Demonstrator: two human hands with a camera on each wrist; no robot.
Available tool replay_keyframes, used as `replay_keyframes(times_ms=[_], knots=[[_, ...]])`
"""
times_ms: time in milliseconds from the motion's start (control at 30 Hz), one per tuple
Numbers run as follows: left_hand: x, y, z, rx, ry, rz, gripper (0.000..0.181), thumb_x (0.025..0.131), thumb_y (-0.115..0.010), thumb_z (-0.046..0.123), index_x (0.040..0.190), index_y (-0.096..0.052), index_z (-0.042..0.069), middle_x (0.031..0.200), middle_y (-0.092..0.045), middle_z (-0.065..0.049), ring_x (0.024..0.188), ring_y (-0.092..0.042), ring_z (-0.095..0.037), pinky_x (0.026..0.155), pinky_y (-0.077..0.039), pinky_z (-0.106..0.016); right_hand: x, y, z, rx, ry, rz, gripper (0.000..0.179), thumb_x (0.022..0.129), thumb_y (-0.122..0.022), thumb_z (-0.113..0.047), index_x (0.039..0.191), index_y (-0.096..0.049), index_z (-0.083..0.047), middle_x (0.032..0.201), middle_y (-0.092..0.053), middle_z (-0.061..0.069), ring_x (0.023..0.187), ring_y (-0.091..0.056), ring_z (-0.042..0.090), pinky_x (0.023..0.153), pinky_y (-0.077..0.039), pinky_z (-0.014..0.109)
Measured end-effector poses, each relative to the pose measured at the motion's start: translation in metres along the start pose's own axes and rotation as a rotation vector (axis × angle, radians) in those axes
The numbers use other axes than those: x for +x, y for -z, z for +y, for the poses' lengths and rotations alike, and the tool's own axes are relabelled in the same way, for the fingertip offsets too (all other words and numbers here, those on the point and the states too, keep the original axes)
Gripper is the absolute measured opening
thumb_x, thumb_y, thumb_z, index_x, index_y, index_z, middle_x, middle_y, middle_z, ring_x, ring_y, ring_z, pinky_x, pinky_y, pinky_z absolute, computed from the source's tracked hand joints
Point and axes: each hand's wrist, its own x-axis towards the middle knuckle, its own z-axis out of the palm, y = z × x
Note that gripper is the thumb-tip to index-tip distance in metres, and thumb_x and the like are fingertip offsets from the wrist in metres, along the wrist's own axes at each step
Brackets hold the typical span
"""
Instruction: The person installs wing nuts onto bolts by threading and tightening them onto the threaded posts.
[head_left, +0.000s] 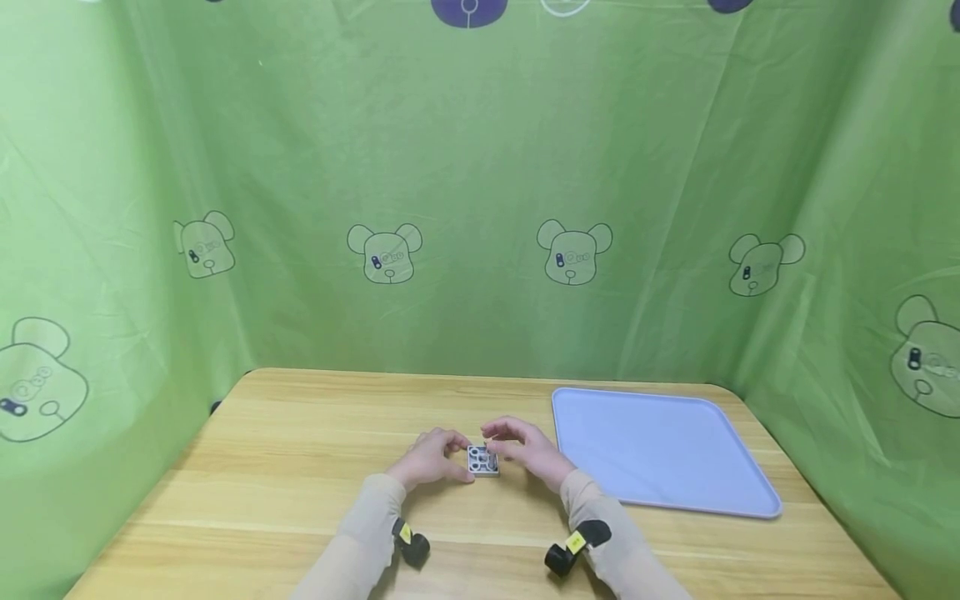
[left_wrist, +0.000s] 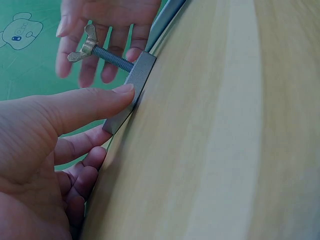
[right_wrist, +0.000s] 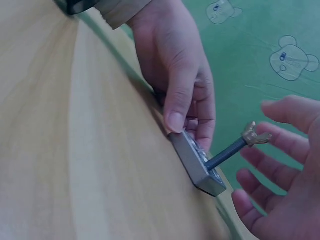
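A small square grey metal block [head_left: 483,472] lies on the table between the two hands, and several round holes show on its top. Thumb and fingers of my left hand [head_left: 432,458] pinch the block at its left side. From the block's right part a threaded bolt [left_wrist: 114,58] stands up. A brass-coloured wing nut [right_wrist: 255,136] sits at the bolt's top end. My right hand [head_left: 529,452] is held beside the wing nut, its fingers loosely bent and spread. In the right wrist view a gap shows between those fingers and the nut.
A light blue tray [head_left: 663,450] lies on the right of the wooden table [head_left: 315,433], just beyond the right forearm. Green curtains [head_left: 480,167] with bear prints hang behind and at both sides. Each sleeve carries a black strapped wrist camera [head_left: 576,546].
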Motion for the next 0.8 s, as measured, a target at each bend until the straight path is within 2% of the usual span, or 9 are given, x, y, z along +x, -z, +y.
replay_keyframes(times_ms=[133, 300, 467, 800], knots=[[0.0009, -0.0001, -0.0006, 0.012, -0.003, 0.004, 0.052, 0.064, -0.086, 0.027, 0.111, -0.067, 0.016, 0.108, -0.060, -0.004, 0.100, -0.048, -0.021, 0.090, -0.040, -0.048, -0.0005, 0.0037, 0.0003, 0.077, -0.007, -0.041, 0.038, 0.093, -0.053, -0.017, 0.129, -0.059, -0.006, 0.137, -0.056, 0.016, 0.123, -0.053, 0.030, 0.096, -0.046, 0.038], [0.0005, 0.0002, -0.0002, 0.014, 0.001, 0.004, 0.052, 0.064, -0.086, 0.027, 0.111, -0.067, 0.017, 0.108, -0.060, -0.004, 0.100, -0.048, -0.021, 0.090, -0.040, -0.048, -0.0016, 0.0055, 0.0001, 0.077, -0.009, -0.080, 0.038, 0.092, -0.047, -0.012, 0.127, -0.062, -0.007, 0.141, -0.054, 0.014, 0.129, -0.048, 0.033, 0.099, -0.045, 0.041], [-0.0001, 0.0004, 0.0006, 0.008, 0.001, 0.001, 0.051, 0.064, -0.086, 0.027, 0.111, -0.067, 0.016, 0.109, -0.060, -0.005, 0.101, -0.048, -0.022, 0.091, -0.040, -0.049, -0.0029, 0.0065, 0.0001, 0.068, -0.007, -0.109, 0.038, 0.092, -0.045, -0.009, 0.126, -0.062, -0.007, 0.140, -0.055, 0.014, 0.131, -0.046, 0.032, 0.101, -0.043, 0.042], [0.0001, 0.0009, 0.0005, -0.005, -0.003, -0.002, 0.052, 0.064, -0.086, 0.025, 0.112, -0.067, 0.015, 0.109, -0.060, -0.005, 0.101, -0.048, -0.022, 0.091, -0.041, -0.048, -0.0041, 0.0066, -0.0006, 0.046, -0.002, -0.106, 0.042, 0.086, -0.050, -0.008, 0.126, -0.061, -0.004, 0.136, -0.056, 0.017, 0.124, -0.049, 0.028, 0.100, -0.038, 0.038]])
